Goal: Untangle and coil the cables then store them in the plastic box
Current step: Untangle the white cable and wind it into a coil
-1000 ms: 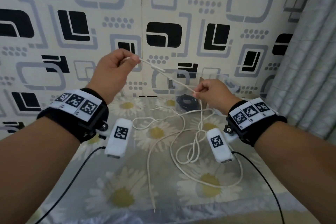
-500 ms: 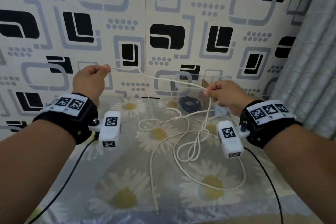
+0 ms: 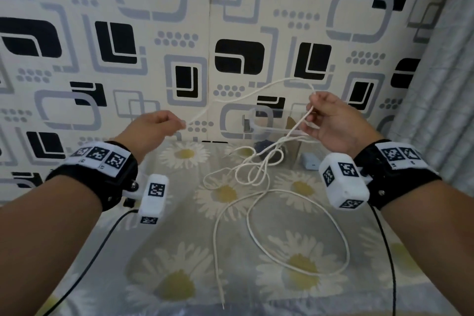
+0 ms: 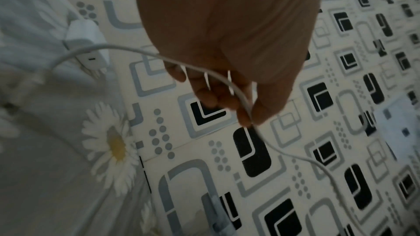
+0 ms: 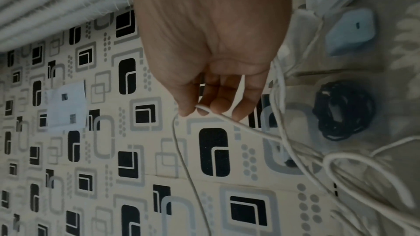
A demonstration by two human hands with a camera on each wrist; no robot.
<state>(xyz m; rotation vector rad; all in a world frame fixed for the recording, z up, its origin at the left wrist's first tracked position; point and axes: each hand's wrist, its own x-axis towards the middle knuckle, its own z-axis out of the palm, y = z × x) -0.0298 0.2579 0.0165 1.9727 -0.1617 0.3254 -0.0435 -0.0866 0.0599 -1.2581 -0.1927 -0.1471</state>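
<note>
Your left hand (image 3: 156, 127) pinched the white cable (image 3: 252, 92) between thumb and fingertips, and your right hand (image 3: 331, 120) pinched the same cable higher up and further right, its other fingers loosely spread. Between the two hands the cable ran in a shallow arch, so its held stretch lay left to right across your chest, rising towards the right hand.

From the right hand a strand dropped down and to the left into the knot (image 3: 259, 169), which sat on the daisy-print tabletop (image 3: 179, 251) between your hands and nearer the right one. Below the knot, loose loops spread towards you, and one free end (image 3: 222, 303) lay close to the front edge.

The clear plastic box (image 3: 272, 131) stood behind the knot against the patterned wall, with a coiled black cable (image 5: 343, 112) showing through it; a pale blue charger block (image 3: 310, 161) lay just beside it on the right.

Judging from this, the next pull turned on the right hand: it was the one directly above the tangle, so lifting there would draw the knot up, while the left hand only anchored the far stretch.
</note>
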